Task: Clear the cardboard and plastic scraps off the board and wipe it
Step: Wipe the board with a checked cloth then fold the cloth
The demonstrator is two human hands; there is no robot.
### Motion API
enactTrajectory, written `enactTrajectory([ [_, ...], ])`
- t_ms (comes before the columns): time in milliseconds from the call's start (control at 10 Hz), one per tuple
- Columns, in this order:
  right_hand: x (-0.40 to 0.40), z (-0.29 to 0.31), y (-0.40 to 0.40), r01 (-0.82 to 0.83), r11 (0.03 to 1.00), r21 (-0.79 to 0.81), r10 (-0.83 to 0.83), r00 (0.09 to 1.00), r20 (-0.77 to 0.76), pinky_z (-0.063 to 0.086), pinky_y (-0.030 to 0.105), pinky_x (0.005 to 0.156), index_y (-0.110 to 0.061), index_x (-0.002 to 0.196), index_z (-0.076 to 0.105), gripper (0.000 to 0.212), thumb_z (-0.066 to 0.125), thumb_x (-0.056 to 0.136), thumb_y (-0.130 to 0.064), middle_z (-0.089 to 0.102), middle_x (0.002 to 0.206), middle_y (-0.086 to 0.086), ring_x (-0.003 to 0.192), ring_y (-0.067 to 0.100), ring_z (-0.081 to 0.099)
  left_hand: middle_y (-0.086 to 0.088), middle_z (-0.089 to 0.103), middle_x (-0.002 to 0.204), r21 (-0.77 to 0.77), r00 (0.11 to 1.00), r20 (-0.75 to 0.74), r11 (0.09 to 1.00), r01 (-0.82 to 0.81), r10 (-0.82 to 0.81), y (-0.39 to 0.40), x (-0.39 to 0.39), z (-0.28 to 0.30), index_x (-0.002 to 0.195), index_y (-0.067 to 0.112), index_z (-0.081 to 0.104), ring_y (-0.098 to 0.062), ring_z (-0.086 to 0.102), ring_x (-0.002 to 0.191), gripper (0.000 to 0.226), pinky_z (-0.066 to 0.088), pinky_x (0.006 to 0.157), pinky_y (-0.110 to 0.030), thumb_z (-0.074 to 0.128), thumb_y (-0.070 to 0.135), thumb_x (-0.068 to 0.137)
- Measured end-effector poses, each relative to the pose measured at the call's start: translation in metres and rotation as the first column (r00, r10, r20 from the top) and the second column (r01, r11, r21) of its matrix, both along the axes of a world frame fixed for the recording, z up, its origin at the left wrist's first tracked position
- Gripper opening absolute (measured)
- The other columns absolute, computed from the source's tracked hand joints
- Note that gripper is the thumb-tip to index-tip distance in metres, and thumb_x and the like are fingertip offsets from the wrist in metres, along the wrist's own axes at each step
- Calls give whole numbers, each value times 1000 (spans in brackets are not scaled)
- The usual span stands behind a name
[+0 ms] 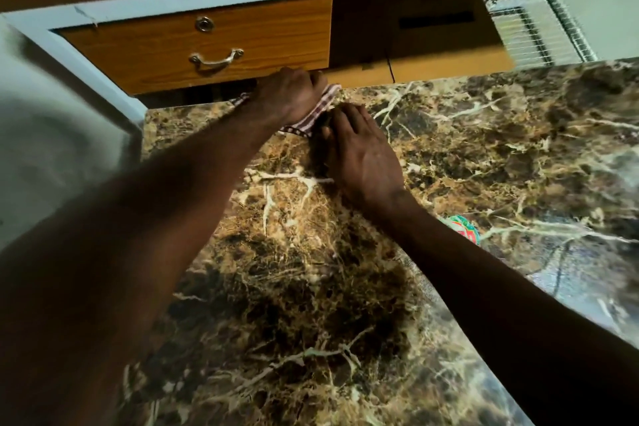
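Observation:
A brown marble-patterned board [466, 149] fills most of the view. At its far edge my left hand [290, 97] grips a red-and-white checked cloth [320, 112] and holds it down on the board. My right hand [359, 149] lies flat on the board just right of the cloth, its fingertips touching the cloth's edge. No cardboard or plastic scraps show on the visible part of the board.
Beyond the board stands a wooden desk with a drawer [207, 41] with a metal handle and an open compartment [415, 24]. A white wire rack [532, 14] is at the top right. A small green-and-red object [465, 226] peeks out beside my right forearm.

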State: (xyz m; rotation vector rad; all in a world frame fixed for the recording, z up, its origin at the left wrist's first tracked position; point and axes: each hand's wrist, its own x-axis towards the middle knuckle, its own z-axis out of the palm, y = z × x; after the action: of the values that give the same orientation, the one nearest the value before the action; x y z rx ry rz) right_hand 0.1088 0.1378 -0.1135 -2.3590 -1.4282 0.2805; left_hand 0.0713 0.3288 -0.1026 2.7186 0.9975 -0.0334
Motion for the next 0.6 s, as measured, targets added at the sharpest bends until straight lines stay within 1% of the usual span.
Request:
enactTrajectory([
  [100,-5,3,-4,-11,999,-46,11,1000,-3,24,48,132,-14,153,44,70,6,111,-55,43,164,15,157,31,33,-11,55,82,16,999,-8,999,44,-44,11,-11,-8,89,17,54,-26,52,76,44,49,74,-43,26,44,108],
  [200,-6,11,-7,7,998,-67,-8,1000,-7,19,43,132,-12,158,39,75,6,109,-57,36,169,16,159,31,28,-9,44,66,-59,1000,25,998,0,1,30,-29,-14,71,13,52,-23,44,60,58,37,60,-37,28,48,111],
  [300,-6,14,-14,8,998,-54,-8,1000,-2,13,40,131,-12,160,37,70,10,110,-53,33,170,17,160,31,25,-7,42,62,-39,1000,13,999,-8,9,35,-33,-17,70,10,53,-22,41,56,61,34,57,-34,28,48,111],
  [400,1,11,-19,35,998,-53,-35,999,8,7,37,130,-13,164,31,56,25,116,-41,26,173,16,162,31,19,-8,46,62,-22,998,-32,999,-47,46,31,-24,-18,67,12,52,-23,42,54,63,32,54,-33,27,49,111],
  [500,7,8,-26,41,999,-33,-42,999,-10,10,43,132,-14,165,30,55,27,116,-39,28,173,16,161,33,22,-13,51,64,11,999,-17,999,-43,43,26,-10,-23,72,7,59,-28,48,57,64,40,59,-39,26,47,110],
  [600,16,2,-34,47,999,-4,-48,998,-28,25,49,131,-15,162,35,54,23,116,-41,36,169,17,158,35,29,-17,57,73,81,998,-58,997,15,-11,9,16,-28,85,5,62,-30,51,63,59,41,63,-39,23,43,109],
])
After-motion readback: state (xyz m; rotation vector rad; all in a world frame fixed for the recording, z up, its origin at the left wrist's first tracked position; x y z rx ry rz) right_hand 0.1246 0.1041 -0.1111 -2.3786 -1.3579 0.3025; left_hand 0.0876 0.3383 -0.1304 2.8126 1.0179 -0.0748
